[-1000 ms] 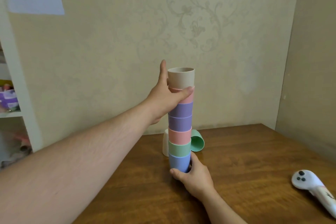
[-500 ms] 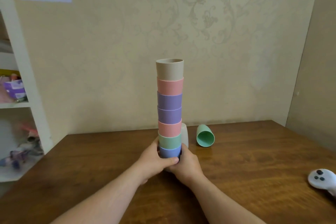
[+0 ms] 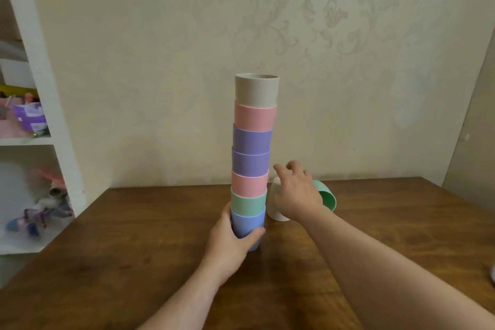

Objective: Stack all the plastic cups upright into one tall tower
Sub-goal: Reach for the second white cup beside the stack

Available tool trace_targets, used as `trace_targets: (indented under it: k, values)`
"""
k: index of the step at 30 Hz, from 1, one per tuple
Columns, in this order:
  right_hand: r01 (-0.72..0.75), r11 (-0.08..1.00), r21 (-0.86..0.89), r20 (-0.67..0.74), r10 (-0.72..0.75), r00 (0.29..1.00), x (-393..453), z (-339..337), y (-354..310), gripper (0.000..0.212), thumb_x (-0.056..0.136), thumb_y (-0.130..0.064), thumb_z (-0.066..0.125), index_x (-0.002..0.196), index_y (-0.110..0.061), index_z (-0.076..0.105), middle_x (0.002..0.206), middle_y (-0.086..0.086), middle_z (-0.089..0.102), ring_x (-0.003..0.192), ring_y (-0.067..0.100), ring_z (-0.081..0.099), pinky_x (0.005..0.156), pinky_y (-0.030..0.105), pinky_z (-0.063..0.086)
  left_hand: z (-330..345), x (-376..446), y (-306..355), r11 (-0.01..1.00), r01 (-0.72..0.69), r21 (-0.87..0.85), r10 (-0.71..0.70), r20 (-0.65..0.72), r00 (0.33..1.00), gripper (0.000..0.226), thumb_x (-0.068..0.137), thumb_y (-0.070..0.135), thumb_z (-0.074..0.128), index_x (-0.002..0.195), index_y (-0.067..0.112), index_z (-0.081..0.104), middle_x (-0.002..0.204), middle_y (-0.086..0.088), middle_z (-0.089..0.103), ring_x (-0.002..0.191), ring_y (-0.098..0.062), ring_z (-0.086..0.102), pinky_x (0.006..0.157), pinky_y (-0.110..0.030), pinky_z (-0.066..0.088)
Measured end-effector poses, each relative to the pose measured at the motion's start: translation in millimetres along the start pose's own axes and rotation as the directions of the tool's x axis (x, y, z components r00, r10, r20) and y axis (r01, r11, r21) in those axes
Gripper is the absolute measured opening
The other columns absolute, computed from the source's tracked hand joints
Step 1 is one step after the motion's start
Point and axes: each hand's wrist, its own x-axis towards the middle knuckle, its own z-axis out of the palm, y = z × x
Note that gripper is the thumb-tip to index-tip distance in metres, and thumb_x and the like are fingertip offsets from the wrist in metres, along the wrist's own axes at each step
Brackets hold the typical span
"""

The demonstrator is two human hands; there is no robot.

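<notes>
A tower of several nested cups (image 3: 253,147) stands upright on the wooden table (image 3: 134,262), with a blue cup (image 3: 246,222) at the bottom and a beige cup (image 3: 256,89) on top. My left hand (image 3: 231,238) grips the blue bottom cup. My right hand (image 3: 294,193) reaches past the tower with fingers apart, over a white cup (image 3: 276,209) that stands on the table behind it. A green cup (image 3: 327,197) lies on its side just right of that hand. Whether the hand touches the white cup is hidden.
A white shelf unit (image 3: 40,88) with toys and a purple pack stands at the left. The papered wall (image 3: 321,35) runs close behind the table. A white object (image 3: 492,272) shows at the right edge of the table.
My right hand left the tower's base and moved back and right over the white cup. My left hand stays at the bottom cup. The view has shifted.
</notes>
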Motion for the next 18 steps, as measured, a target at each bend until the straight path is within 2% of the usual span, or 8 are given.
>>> trace_targets:
  k: [2, 4, 5, 7, 9, 10, 14, 18]
  values:
    - [-0.010, 0.993, -0.114, 0.152, 0.027, 0.988, 10, 7, -1, 0.077, 0.097, -0.029, 0.047, 0.165, -0.043, 0.014, 0.176, 0.008, 0.005, 0.146, 0.049, 0.028, 0.112, 0.055, 0.042, 0, 1, -3, 1.000, -0.002, -0.004, 0.002, -0.002, 1.000, 0.076, 0.072, 0.044, 0.093, 0.133, 0.051, 0.047, 0.122, 0.029, 0.066, 0.107, 0.008, 0.065, 0.084, -0.020, 0.054]
    - [-0.017, 0.986, -0.166, 0.256, 0.060, 0.965, 16, 17, 2, 0.076, 0.099, -0.039, 0.046, 0.164, -0.049, 0.009, 0.178, 0.002, 0.000, 0.149, 0.051, 0.028, 0.111, 0.059, 0.041, -1, 1, -5, 1.000, -0.008, -0.010, 0.007, -0.007, 1.000, 0.077, 0.070, 0.046, 0.092, 0.134, 0.050, 0.050, 0.122, 0.028, 0.068, 0.107, 0.007, 0.066, 0.084, -0.020, 0.055]
    - [-0.019, 0.985, -0.170, 0.270, 0.065, 0.961, 17, 19, 2, 0.072, 0.099, -0.041, 0.048, 0.163, -0.049, 0.015, 0.176, 0.002, 0.007, 0.145, 0.049, 0.038, 0.105, 0.058, 0.045, -1, 0, -5, 1.000, -0.010, -0.009, 0.010, -0.013, 1.000, 0.076, 0.070, 0.045, 0.092, 0.133, 0.050, 0.050, 0.122, 0.028, 0.068, 0.106, 0.008, 0.066, 0.083, -0.019, 0.055]
    - [0.008, 0.985, -0.175, 0.240, 0.035, 0.970, 16, 20, 1, 0.061, 0.099, -0.034, 0.053, 0.157, -0.041, 0.035, 0.159, 0.006, 0.029, 0.118, 0.044, 0.062, 0.085, 0.050, 0.052, -1, 0, -5, 1.000, -0.012, 0.003, 0.012, -0.016, 1.000, 0.075, 0.070, 0.047, 0.092, 0.131, 0.051, 0.050, 0.120, 0.029, 0.068, 0.105, 0.008, 0.066, 0.080, -0.017, 0.053]
    - [0.025, 0.980, -0.197, 0.189, 0.013, 0.982, 11, 13, -1, 0.050, 0.098, -0.026, 0.055, 0.147, -0.032, 0.048, 0.138, 0.008, 0.038, 0.090, 0.038, 0.064, 0.073, 0.045, 0.050, -2, 0, -3, 1.000, -0.011, 0.006, 0.011, -0.014, 1.000, 0.077, 0.070, 0.049, 0.092, 0.132, 0.052, 0.048, 0.120, 0.029, 0.066, 0.105, 0.007, 0.065, 0.078, -0.015, 0.053]
    - [0.015, 0.980, -0.201, 0.173, 0.020, 0.985, 9, 10, -1, 0.047, 0.096, -0.025, 0.058, 0.142, -0.028, 0.051, 0.134, 0.008, 0.038, 0.085, 0.037, 0.063, 0.073, 0.045, 0.051, -2, 0, -3, 1.000, -0.011, 0.008, 0.011, -0.011, 1.000, 0.077, 0.070, 0.049, 0.092, 0.133, 0.051, 0.047, 0.120, 0.030, 0.066, 0.105, 0.007, 0.065, 0.077, -0.014, 0.052]
    - [-0.035, 0.991, -0.129, 0.228, 0.064, 0.972, -3, 0, 8, 0.056, 0.085, -0.026, 0.079, 0.128, -0.022, 0.044, 0.131, 0.013, 0.045, 0.101, 0.039, 0.067, 0.088, 0.048, 0.058, -3, -2, 0, 1.000, -0.012, 0.023, 0.012, -0.009, 1.000, 0.077, 0.072, 0.050, 0.092, 0.133, 0.052, 0.046, 0.119, 0.030, 0.065, 0.103, 0.009, 0.063, 0.079, -0.018, 0.052]
    - [-0.079, 0.990, -0.117, 0.250, 0.106, 0.962, -19, -11, 14, 0.065, 0.081, -0.040, 0.084, 0.123, -0.023, 0.038, 0.125, 0.013, 0.057, 0.100, 0.034, 0.061, 0.085, 0.045, 0.056, -4, -4, 3, 0.999, -0.006, 0.036, 0.006, -0.009, 1.000, 0.080, 0.071, 0.053, 0.091, 0.138, 0.047, 0.047, 0.120, 0.026, 0.065, 0.104, 0.002, 0.065, 0.084, -0.025, 0.054]
